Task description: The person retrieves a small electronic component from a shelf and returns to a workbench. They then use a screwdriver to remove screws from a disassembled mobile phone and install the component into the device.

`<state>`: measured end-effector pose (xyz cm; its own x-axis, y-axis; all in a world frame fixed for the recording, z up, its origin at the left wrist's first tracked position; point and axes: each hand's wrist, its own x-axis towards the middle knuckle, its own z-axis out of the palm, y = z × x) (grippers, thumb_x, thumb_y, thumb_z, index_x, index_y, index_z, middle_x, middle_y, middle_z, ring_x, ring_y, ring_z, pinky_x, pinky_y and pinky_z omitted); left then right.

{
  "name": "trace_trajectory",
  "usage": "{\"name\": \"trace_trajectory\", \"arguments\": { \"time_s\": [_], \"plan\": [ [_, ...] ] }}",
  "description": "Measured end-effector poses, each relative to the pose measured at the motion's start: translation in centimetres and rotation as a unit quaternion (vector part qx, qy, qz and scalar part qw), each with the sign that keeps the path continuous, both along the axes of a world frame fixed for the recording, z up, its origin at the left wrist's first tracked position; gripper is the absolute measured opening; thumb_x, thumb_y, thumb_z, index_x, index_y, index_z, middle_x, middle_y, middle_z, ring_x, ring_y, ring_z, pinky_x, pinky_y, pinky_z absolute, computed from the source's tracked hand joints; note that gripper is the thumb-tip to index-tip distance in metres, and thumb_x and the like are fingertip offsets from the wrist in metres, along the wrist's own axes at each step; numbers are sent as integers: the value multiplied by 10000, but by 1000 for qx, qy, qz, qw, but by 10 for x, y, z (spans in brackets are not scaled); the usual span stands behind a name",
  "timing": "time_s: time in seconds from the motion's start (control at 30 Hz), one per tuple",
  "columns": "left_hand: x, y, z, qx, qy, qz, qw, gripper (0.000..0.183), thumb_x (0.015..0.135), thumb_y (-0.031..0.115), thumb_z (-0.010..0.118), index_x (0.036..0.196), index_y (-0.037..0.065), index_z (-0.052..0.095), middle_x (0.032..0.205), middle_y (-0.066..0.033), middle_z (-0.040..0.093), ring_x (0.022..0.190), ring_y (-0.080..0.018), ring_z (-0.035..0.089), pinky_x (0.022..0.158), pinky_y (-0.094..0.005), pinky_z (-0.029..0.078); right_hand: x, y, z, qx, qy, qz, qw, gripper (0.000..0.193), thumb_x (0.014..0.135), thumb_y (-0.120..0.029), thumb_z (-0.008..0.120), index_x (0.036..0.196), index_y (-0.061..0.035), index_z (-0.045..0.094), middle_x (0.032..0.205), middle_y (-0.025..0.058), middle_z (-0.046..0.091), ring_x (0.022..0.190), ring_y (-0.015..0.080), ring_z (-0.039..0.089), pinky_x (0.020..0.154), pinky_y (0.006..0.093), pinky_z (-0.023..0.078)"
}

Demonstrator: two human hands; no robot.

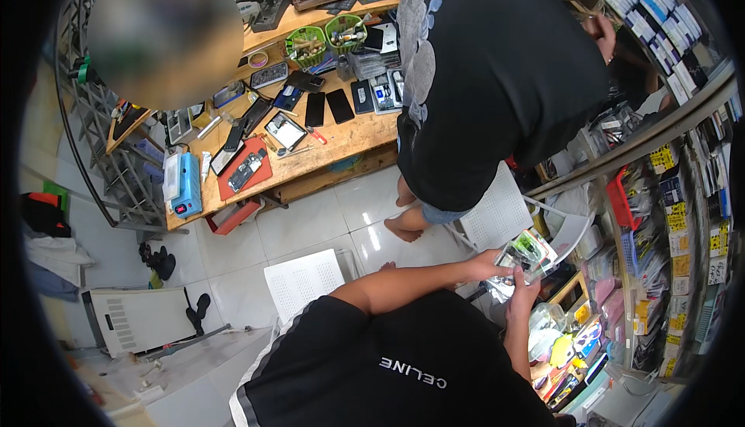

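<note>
Clear plastic packet (530, 250) pinched in both hands, just beside the white chair (494, 214).
The left hand (485, 266) pinches the packet's left side and the right hand (525, 287) its near side, thumb on top; whether it is one packet or several cannot be told. The film looks slick, so a loosened grip could let it slide to the floor (310, 224) around the chair, or among the jumbled goods (560, 353) on the chair's near side. Pulling the hands apart sharply might split the film and spill its contents. A co-worker (497, 62) stands close beyond the chair; a step back could jostle it.
</note>
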<state>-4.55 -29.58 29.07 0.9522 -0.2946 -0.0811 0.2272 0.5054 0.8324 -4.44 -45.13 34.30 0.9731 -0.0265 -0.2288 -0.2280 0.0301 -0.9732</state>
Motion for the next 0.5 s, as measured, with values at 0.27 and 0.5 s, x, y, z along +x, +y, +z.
{"name": "trace_trajectory", "arguments": {
  "time_s": [0.27, 0.5],
  "plan": [
    [3, 13, 0, 45, 29, -24, 998, 427, 945, 177, 738, 1308, -1, 599, 1183, -87, 702, 1050, -145, 649, 935, -317, 523, -6, 18, 6, 16, -17, -12, 1000, 481, 959, -25, 676, 1401, 5, 490, 1273, 114, 623, 1100, 197, 617, 962, 334, 494],
    [-2, 18, -5, 34, 43, -46, 997, 428, 943, 145, 727, 1324, -2, 596, 1193, -86, 702, 1071, -153, 642, 958, -326, 512, -15, 24, 3, 21, -9, -26, 999, 476, 958, -10, 669, 1398, 4, 488, 1276, 119, 624, 1103, 204, 620, 963, 341, 498]
  ]
}}
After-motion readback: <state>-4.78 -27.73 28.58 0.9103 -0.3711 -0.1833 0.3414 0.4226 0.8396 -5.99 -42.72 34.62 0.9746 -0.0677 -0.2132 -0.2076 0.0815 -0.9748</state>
